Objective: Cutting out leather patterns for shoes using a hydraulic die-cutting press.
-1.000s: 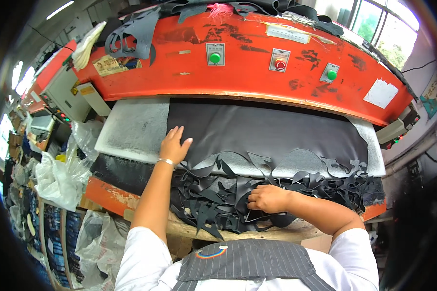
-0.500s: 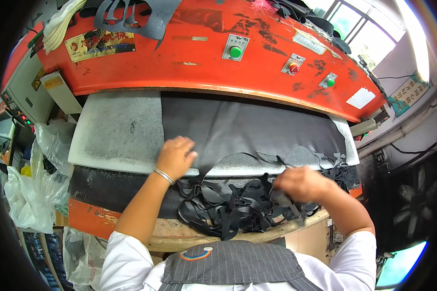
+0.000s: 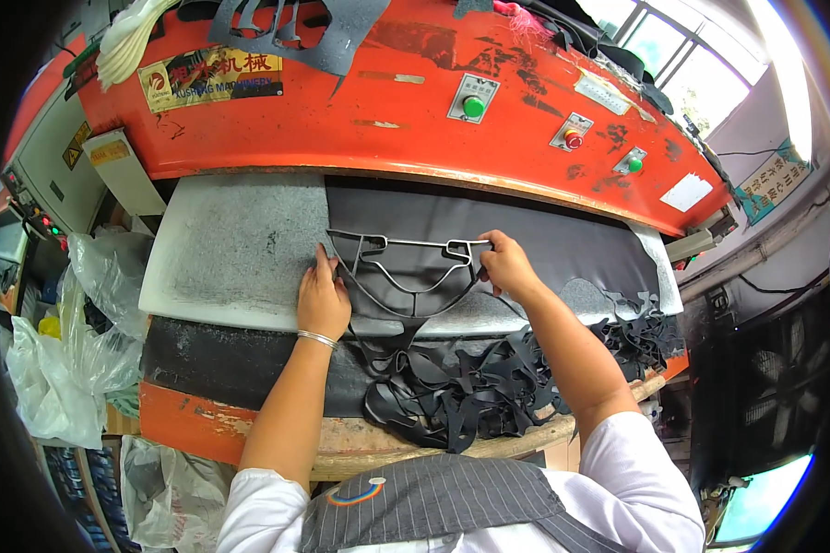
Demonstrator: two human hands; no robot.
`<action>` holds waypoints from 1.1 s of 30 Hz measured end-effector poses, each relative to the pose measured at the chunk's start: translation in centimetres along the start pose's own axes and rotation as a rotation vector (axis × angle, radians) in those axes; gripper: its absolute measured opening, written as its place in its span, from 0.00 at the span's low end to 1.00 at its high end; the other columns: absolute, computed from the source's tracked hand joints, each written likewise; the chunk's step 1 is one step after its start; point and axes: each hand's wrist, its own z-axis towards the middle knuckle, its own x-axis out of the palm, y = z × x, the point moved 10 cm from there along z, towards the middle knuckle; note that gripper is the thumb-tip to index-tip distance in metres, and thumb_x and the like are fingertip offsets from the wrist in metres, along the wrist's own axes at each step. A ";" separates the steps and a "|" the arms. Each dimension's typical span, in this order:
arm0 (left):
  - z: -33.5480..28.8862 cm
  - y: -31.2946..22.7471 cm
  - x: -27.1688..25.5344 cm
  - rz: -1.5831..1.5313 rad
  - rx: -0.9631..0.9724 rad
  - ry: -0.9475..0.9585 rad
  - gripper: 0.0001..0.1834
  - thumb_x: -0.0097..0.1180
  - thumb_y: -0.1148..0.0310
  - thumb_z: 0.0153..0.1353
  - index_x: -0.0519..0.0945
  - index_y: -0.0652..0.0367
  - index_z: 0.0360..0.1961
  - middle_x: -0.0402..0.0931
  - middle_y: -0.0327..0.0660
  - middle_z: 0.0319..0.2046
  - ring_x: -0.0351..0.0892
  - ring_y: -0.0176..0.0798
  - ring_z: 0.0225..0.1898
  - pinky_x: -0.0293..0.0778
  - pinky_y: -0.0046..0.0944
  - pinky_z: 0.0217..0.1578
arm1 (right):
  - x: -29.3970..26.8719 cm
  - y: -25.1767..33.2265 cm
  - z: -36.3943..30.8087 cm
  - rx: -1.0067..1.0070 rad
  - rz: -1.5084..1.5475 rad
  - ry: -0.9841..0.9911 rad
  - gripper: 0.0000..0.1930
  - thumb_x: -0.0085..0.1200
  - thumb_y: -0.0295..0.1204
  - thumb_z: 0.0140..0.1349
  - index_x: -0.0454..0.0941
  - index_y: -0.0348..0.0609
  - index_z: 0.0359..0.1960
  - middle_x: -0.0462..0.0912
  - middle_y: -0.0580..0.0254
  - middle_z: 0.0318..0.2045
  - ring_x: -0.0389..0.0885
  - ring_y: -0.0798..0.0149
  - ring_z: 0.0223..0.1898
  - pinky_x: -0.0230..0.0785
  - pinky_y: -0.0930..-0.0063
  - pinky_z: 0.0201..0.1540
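Between my hands is a metal cutting die (image 3: pixel 415 242), a curved steel frame with inner bars. It lies on or just over a black leather-like sheet (image 3: pixel 563 240). My right hand (image 3: pixel 510 267) pinches its upper right corner. My left hand (image 3: pixel 324 297) has its fingers and thumb closed at the die's left end. The sheet covers the right part of a worn grey-white cutting board (image 3: pixel 240 244), and its near edge has curved cut-outs. A tangle of black offcuts (image 3: pixel 452 392) lies along the front, close below the die.
A red press beam (image 3: pixel 360 124) spans the far side, with green buttons (image 3: pixel 473 107) and a red button (image 3: pixel 573 139). Plastic bags (image 3: pixel 55 387) hang at the left. A dark fan (image 3: pixel 784 387) stands at the right. A wooden ledge (image 3: pixel 360 459) edges the front.
My right hand has moved from the offcuts up onto the sheet, where the cutting die now shows. My left hand has shifted slightly to its left end. The view has shifted a little.
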 end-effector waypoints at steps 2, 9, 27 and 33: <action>0.2 0.3 -0.2 -0.044 -0.047 0.038 0.40 0.48 0.76 0.57 0.45 0.70 0.69 0.76 0.49 0.51 0.73 0.55 0.53 0.59 0.49 0.63 | 1.7 -1.2 1.1 0.046 -0.032 0.081 0.17 0.46 0.21 0.57 0.72 0.36 0.50 0.77 0.57 0.24 0.78 0.66 0.21 0.67 0.71 0.10; 0.3 0.5 -0.2 -0.019 -0.027 0.027 0.41 0.49 0.73 0.58 0.43 0.69 0.69 0.72 0.51 0.57 0.70 0.51 0.58 0.57 0.48 0.64 | 2.8 -2.7 3.1 0.141 -0.053 0.121 0.15 0.46 0.21 0.57 0.73 0.35 0.47 0.77 0.58 0.23 0.77 0.66 0.19 0.67 0.72 0.10; 5.1 2.7 2.4 0.093 -0.176 0.155 0.39 0.46 0.72 0.58 0.47 0.70 0.69 0.67 0.42 0.63 0.65 0.47 0.63 0.50 0.46 0.66 | 3.6 -2.7 -1.1 -0.475 -0.518 -0.134 0.43 0.71 0.52 0.39 0.69 0.49 0.57 0.59 0.33 0.64 0.52 0.41 0.69 0.44 0.50 0.68; 5.5 2.8 2.6 0.096 -0.138 0.152 0.39 0.47 0.73 0.57 0.47 0.67 0.69 0.68 0.41 0.63 0.66 0.51 0.61 0.51 0.46 0.65 | 3.0 -3.2 -0.9 -0.549 -0.465 -0.199 0.43 0.72 0.54 0.34 0.73 0.46 0.53 0.62 0.33 0.63 0.56 0.40 0.67 0.48 0.52 0.67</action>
